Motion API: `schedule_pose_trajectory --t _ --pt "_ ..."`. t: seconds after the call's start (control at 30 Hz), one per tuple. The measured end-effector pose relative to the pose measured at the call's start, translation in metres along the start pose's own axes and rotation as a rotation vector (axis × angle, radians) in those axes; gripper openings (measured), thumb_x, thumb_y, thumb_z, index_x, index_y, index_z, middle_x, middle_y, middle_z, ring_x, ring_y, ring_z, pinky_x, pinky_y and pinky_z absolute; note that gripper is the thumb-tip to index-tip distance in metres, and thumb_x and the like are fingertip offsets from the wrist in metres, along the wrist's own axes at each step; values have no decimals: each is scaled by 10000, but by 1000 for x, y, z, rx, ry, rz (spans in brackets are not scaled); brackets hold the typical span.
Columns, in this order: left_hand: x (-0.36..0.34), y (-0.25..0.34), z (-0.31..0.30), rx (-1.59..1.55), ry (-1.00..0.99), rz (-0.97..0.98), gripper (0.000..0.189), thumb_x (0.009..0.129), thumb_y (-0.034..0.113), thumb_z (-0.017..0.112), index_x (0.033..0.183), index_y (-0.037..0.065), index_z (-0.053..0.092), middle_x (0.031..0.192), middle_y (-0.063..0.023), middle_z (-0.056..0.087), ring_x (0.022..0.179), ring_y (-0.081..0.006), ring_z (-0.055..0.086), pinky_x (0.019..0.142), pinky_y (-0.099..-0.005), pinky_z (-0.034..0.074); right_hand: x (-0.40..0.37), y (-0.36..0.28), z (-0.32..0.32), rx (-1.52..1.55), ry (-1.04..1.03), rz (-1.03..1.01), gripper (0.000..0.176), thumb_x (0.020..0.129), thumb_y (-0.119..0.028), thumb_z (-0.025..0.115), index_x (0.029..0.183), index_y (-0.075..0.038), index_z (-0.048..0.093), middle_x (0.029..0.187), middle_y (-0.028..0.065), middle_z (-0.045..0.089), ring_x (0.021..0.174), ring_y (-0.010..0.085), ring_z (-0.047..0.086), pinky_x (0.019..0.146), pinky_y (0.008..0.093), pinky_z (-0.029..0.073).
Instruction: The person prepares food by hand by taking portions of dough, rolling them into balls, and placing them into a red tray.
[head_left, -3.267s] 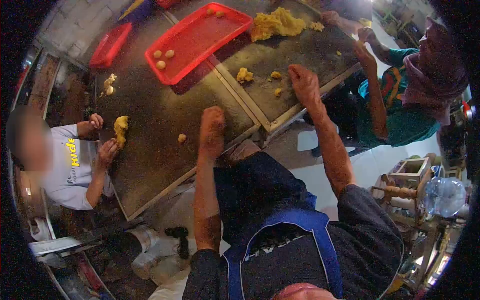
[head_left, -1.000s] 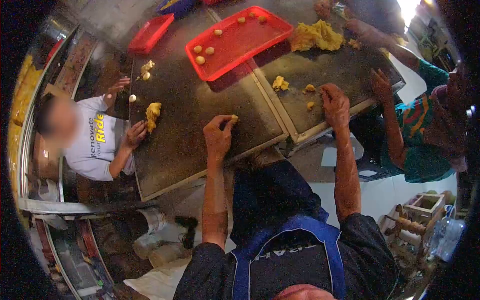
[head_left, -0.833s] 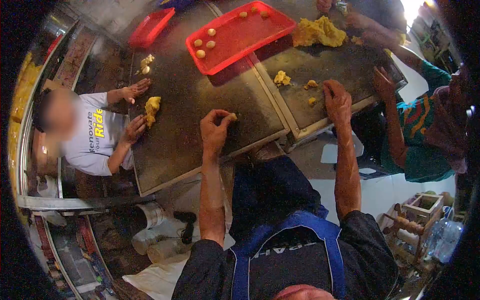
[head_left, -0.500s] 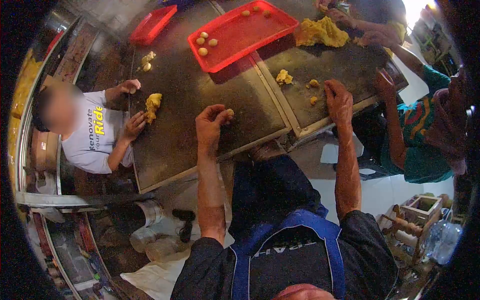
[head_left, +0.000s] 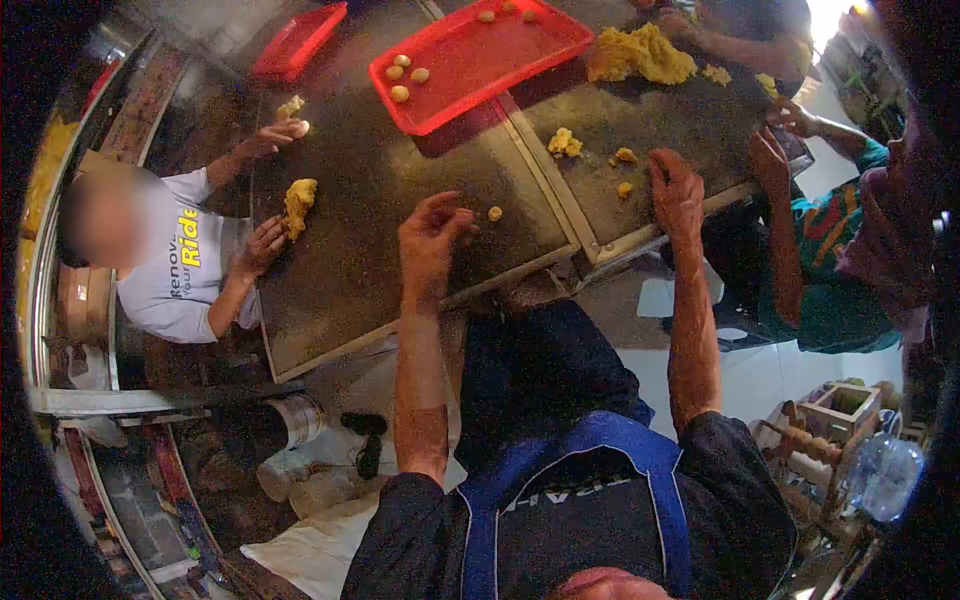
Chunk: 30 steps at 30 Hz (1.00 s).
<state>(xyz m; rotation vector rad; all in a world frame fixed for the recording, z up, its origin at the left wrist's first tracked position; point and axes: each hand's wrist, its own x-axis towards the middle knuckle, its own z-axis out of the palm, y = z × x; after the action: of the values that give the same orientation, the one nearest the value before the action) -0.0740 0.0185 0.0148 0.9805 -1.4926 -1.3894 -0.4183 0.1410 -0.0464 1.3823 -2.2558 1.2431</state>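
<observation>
A small yellowish dough ball (head_left: 495, 213) sits on the dark tabletop just right of my left hand (head_left: 436, 238). That hand hovers with its fingers loosely apart, slightly blurred, and holds nothing. My right hand (head_left: 678, 195) is at the table's right part, fingers curled together; whatever may be inside them is hidden. To its left lie two small dough bits, an upper crumb (head_left: 626, 155) and a lower piece (head_left: 625, 190). A larger yellow dough lump (head_left: 564, 143) rests further left.
A red tray (head_left: 430, 122) holds several dough balls; another red tray (head_left: 290, 68) stands at the back left. A big dough mass (head_left: 640, 56) lies at the back right. Co-workers' hands are at the left and right sides. A metal strip (head_left: 545, 175) crosses the table.
My left hand has let go of the small dough ball, which now lies on the table, and its fingers have spread. My right hand stays nearly in place. The left co-worker's far hand has reached forward.
</observation>
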Motion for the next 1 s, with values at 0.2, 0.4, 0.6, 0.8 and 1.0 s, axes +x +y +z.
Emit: schedule_pose_trajectory --t 0.2,0.4,0.6,0.8,1.0 --pt "4 -38 51 658 -376 471 124 698 128 785 793 96 710 785 -97 661 742 -302 626 696 -393 486 -1 0 1 -64 32 -45 184 921 -167 650 1041 -34 691 1094 161 692 982 349 676 822 414 544" --pt "34 -25 32 798 -676 343 110 719 156 763 803 107 711 838 -99 667 834 -310 643 734 -394 496 -4 0 -1 -1 27 -6 207 922 -190 597 1059 -64 685 1085 131 695 985 339 662 860 413 530" --pt "37 -6 76 1257 -127 639 149 853 196 638 906 61 670 1098 -217 620 1127 -398 529 906 -542 453 -8 -25 -21 160 56 149 258 926 -239 661 1120 -71 689 1028 156 703 926 273 699 780 389 539" --pt "42 -62 89 1329 -32 1377 258 857 247 580 976 28 646 1148 -230 592 1234 -429 460 1015 -738 207 -30 -13 -9 213 -322 -50 260 938 -250 615 1156 -125 680 1065 179 683 976 344 669 818 393 529" --pt "64 -77 93 1192 22 1280 225 847 224 573 955 41 647 1331 -184 509 1337 -412 366 1060 -707 171 -35 -33 8 -66 -146 -370 249 928 -140 486 1143 -111 609 990 154 670 900 378 652 774 454 529"
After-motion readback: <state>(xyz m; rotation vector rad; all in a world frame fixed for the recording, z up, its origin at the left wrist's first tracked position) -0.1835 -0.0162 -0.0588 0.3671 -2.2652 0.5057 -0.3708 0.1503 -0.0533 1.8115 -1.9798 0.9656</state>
